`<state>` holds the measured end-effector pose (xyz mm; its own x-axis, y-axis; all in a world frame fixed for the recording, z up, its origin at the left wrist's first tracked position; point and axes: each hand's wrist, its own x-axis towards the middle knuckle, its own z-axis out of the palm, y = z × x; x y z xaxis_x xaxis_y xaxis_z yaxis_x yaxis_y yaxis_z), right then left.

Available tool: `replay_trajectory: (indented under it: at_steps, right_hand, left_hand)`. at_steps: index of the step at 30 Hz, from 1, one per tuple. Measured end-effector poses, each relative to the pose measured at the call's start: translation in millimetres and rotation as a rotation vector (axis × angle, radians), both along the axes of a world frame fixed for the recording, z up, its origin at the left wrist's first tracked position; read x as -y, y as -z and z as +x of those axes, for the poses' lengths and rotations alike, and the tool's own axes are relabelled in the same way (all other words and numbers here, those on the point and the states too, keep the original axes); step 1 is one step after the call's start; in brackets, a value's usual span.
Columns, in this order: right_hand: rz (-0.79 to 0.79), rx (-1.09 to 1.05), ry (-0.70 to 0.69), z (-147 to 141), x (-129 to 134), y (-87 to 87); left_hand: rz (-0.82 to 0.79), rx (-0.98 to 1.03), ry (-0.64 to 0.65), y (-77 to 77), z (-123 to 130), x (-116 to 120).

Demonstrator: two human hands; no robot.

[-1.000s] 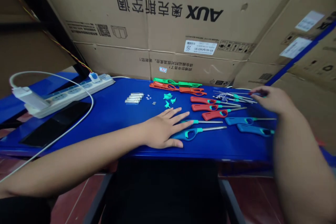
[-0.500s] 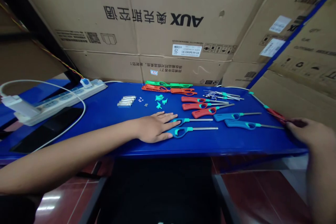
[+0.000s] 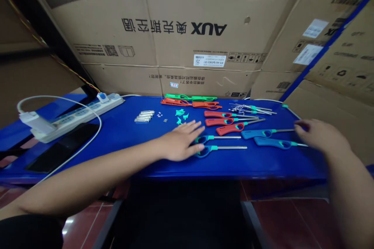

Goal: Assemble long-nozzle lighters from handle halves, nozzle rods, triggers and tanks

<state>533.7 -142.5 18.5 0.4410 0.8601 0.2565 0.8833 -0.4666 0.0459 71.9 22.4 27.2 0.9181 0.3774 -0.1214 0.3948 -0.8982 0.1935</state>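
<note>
My left hand lies flat on the blue table, its fingertips touching or almost touching two blue-and-teal utility lighters with metal nozzles. My right hand is curled over a thin lighter rod with a teal far end, slightly blurred, and its body is hidden in my fingers. Just left of that hand lie two more blue lighters. Further back are several red lighters, green and red lighter shells, metal tubes, small teal parts and a tangle of metal rods.
A white power strip with a white cable and a black tablet or phone sits on the table's left. Stacked AUX cardboard boxes stand behind the table. A dark chair back stands below its front edge.
My right hand has moved left from the table's right edge to near the blue lighters, and the rod has swung with it. My left hand has barely moved. The view has shifted slightly.
</note>
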Motion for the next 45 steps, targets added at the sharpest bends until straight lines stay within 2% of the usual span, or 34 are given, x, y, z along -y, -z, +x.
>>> replay_trajectory:
  at_steps: [3,5,8,10,12,13,15,16,18,21,25,28,37,41,45]
  right_hand:
    - [-0.103,-0.2,-0.507,-61,-20,-6.1]
    - [-0.158,-0.235,-0.654,-95,-35,-8.1]
    - [-0.191,-0.225,-0.748,-125,-67,-15.3]
    - [-0.198,-0.184,-0.758,-132,-95,-23.8]
    - [-0.181,-0.132,-0.657,-136,-126,-32.1]
    - [-0.166,-0.118,-0.587,-138,-140,-34.8]
    - [-0.134,-0.105,-0.501,-141,-163,-35.4]
    - [-0.122,-0.102,-0.495,-142,-170,-33.2]
    - [-0.109,-0.098,-0.516,-144,-177,-25.2]
    - [-0.101,-0.101,-0.524,-142,-173,-11.8]
    - [-0.064,-0.102,-0.506,-142,-165,-4.8]
    - [-0.039,-0.047,-0.486,-155,-168,-8.5]
    - [-0.268,0.088,-0.59,-201,-228,-29.4]
    - [-0.369,0.115,-0.582,-208,-244,-34.6]
    - [-0.431,0.111,-0.582,-207,-255,-35.6]
  left_hand:
    - [0.022,-0.012,0.049,20.9,-6,21]
    - [0.041,-0.007,0.046,25.4,-11,29]
    - [-0.009,-0.038,0.073,15.8,-9,26]
    - [-0.038,-0.018,0.095,1.2,-1,9]
    - [0.002,0.056,0.048,-15.8,10,-21]
    - [0.059,0.095,-0.04,-23.5,15,-40]
    - [0.217,0.145,-0.334,-34.1,19,-81]
    - [0.265,0.162,-0.427,-35.9,18,-102]
    - [0.312,0.168,-0.519,-32.2,12,-136]
    - [0.325,0.137,-0.507,-15.3,-4,-166]
    - [0.318,0.092,-0.375,3.2,-16,-174]
    - [0.34,0.074,-0.35,5.8,-16,-174]
    - [0.392,-0.092,-0.261,-9.9,0,-175]
    - [0.394,-0.131,-0.199,-13.3,1,-179]
    - [0.35,-0.044,-0.114,-19.5,-1,-194]
